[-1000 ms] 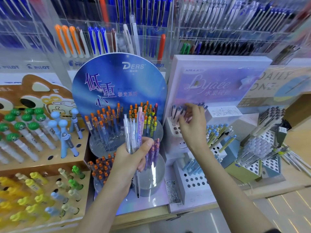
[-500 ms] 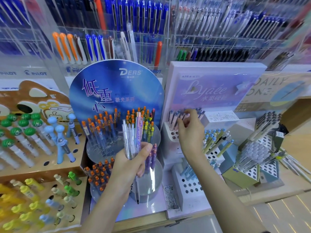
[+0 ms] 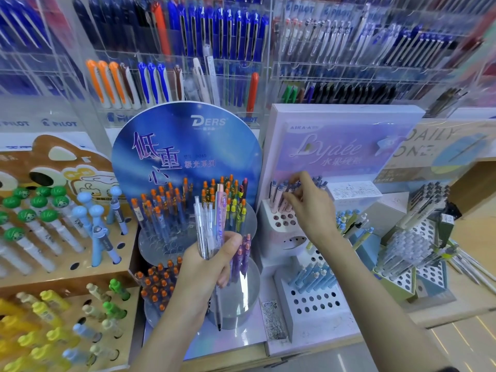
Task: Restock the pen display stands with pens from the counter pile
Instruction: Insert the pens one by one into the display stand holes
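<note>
Nearest the viewer, 2 bare forearms reach up from the bottom edge. The left hand is held in front of the round DERS display stand, its fingers and thumb wrapped tight around a bundle of pens, mostly clear with 1 pink, standing upright in the fist. A little farther and to the right, the right hand reaches to the top tier of the white Lyaée display stand. Its curled fingers are in among the caps of the row of pens there; whether they pinch a pen cannot be told. Judging by this, restocking is part way. The top tier has a back row filled, with several empty holes in front. The lower tier holds a cluster of blue pens and many open holes. The fist holds several pens to place. Loose pens lie on the counter at the right edge. Farthest back, clear wall racks hang full of pens.
</note>
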`<state>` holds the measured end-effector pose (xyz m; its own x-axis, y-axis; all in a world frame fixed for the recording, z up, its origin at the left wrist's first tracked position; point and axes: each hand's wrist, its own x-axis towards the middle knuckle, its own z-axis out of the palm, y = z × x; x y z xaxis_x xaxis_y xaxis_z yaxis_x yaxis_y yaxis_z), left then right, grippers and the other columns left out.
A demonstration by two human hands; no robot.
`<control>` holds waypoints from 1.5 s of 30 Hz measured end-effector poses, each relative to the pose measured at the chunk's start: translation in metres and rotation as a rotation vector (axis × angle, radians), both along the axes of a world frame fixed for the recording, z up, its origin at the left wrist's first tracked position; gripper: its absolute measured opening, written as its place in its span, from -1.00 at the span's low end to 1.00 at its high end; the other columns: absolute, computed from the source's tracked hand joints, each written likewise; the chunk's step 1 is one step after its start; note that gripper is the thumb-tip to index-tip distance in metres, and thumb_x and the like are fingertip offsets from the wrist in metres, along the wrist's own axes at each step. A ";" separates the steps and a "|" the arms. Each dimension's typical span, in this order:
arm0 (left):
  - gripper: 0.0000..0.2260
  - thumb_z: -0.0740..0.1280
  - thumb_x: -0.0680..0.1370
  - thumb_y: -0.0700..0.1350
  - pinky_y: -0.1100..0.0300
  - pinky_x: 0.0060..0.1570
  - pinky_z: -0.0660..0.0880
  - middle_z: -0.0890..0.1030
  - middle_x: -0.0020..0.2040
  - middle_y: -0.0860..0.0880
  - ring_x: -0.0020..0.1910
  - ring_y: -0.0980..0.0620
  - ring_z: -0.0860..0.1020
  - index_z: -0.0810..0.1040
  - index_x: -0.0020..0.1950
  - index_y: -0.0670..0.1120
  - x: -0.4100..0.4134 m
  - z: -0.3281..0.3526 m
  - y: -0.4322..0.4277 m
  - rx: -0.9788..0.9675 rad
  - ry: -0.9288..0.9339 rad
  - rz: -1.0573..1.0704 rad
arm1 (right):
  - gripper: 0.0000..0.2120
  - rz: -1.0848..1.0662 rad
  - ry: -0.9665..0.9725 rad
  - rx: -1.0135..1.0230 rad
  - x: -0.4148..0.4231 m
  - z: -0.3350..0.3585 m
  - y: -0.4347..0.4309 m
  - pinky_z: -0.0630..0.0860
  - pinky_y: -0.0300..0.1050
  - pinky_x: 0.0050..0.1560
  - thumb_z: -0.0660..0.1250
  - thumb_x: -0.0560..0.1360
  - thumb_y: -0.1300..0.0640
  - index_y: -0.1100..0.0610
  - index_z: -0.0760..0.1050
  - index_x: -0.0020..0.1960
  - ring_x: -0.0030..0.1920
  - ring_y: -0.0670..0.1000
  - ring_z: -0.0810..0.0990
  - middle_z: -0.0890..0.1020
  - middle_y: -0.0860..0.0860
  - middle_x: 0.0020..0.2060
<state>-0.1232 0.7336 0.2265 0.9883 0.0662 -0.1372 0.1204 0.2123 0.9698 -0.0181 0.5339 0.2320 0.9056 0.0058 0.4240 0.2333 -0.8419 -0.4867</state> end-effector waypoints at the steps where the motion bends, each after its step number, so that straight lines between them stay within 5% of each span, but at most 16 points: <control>1: -0.77 0.44 0.26 0.13 0.24 -0.53 0.32 0.32 -0.54 -0.01 -0.58 0.07 0.27 0.62 -0.23 0.01 0.000 0.000 0.000 0.001 0.003 0.000 | -0.85 0.001 -0.003 0.003 0.000 0.000 0.000 0.21 -0.14 -0.45 0.31 0.55 0.14 0.15 0.40 0.07 -0.38 0.06 0.44 0.39 -0.13 -0.47; 5: -0.85 0.43 0.30 0.09 0.26 -0.54 0.32 0.32 -0.56 0.00 -0.58 0.08 0.27 0.64 -0.25 0.04 -0.001 0.001 0.000 0.004 0.014 0.002 | -0.89 0.011 0.004 0.048 0.003 0.003 0.000 0.22 -0.22 -0.44 0.32 0.54 0.19 0.17 0.42 0.02 -0.45 -0.14 0.40 0.39 -0.16 -0.47; 12: -0.88 0.42 0.32 0.07 0.26 -0.55 0.29 0.33 -0.55 0.01 -0.59 0.08 0.26 0.65 -0.26 0.05 0.001 0.001 -0.004 -0.007 0.018 -0.005 | -0.96 0.054 0.013 0.173 0.004 0.009 0.000 0.39 -0.09 -0.38 0.26 0.57 0.25 0.23 0.45 -0.02 -0.42 -0.12 0.43 0.44 -0.15 -0.38; 15: -0.89 0.41 0.30 0.09 0.27 -0.55 0.27 0.34 -0.57 0.03 -0.59 0.09 0.26 0.65 -0.28 0.09 0.001 0.001 -0.007 -0.016 0.009 -0.027 | -0.96 -0.044 -0.051 0.310 -0.005 0.003 -0.002 0.34 -0.25 -0.39 0.28 0.56 0.22 0.15 0.48 0.01 -0.39 -0.12 0.48 0.48 -0.14 -0.39; 20: -0.84 0.42 0.28 0.12 0.29 -0.57 0.29 0.34 -0.59 0.01 -0.61 0.11 0.28 0.65 -0.30 0.05 0.005 0.003 -0.011 -0.003 0.007 -0.042 | -0.77 -0.023 -0.021 0.065 -0.009 -0.004 -0.006 0.41 -0.07 -0.26 0.33 0.53 0.17 0.08 0.54 0.17 -0.24 -0.01 0.46 0.50 -0.05 -0.26; 23: -0.85 0.41 0.29 0.10 0.31 -0.57 0.30 0.34 -0.60 0.01 -0.63 0.10 0.30 0.64 -0.32 0.03 0.006 0.005 -0.011 -0.005 -0.002 -0.050 | -0.83 -0.016 -0.028 -0.048 -0.001 0.004 -0.010 0.29 -0.13 -0.32 0.33 0.52 0.17 0.09 0.55 0.12 -0.26 -0.02 0.43 0.47 -0.07 -0.26; 30: -0.86 0.41 0.30 0.09 0.28 -0.56 0.28 0.32 -0.57 0.00 -0.60 0.08 0.25 0.65 -0.27 0.05 0.009 0.002 -0.013 0.017 0.002 -0.037 | -0.92 0.140 0.214 -0.099 0.016 0.040 -0.026 0.44 -0.07 -0.24 0.38 0.49 0.11 0.02 0.52 -0.03 -0.24 0.05 0.51 0.50 -0.11 -0.39; 37: -0.73 0.40 0.34 0.06 0.28 -0.55 0.32 0.31 -0.57 -0.01 -0.60 0.08 0.26 0.60 -0.14 -0.12 0.011 0.001 -0.025 0.032 0.021 -0.031 | -0.89 0.162 0.101 0.108 0.005 0.038 -0.024 0.43 -0.07 -0.20 0.34 0.52 0.19 0.15 0.46 0.04 -0.27 0.04 0.49 0.57 0.01 -0.19; 45: -0.70 0.42 0.30 0.09 0.27 -0.55 0.28 0.29 -0.55 0.00 -0.58 0.08 0.24 0.58 -0.15 -0.12 0.011 0.002 -0.033 0.018 0.038 -0.021 | -0.86 0.078 0.114 0.204 -0.003 0.016 -0.006 0.46 -0.06 -0.19 0.42 0.47 0.20 0.24 0.48 -0.10 -0.30 0.05 0.49 0.52 0.02 -0.34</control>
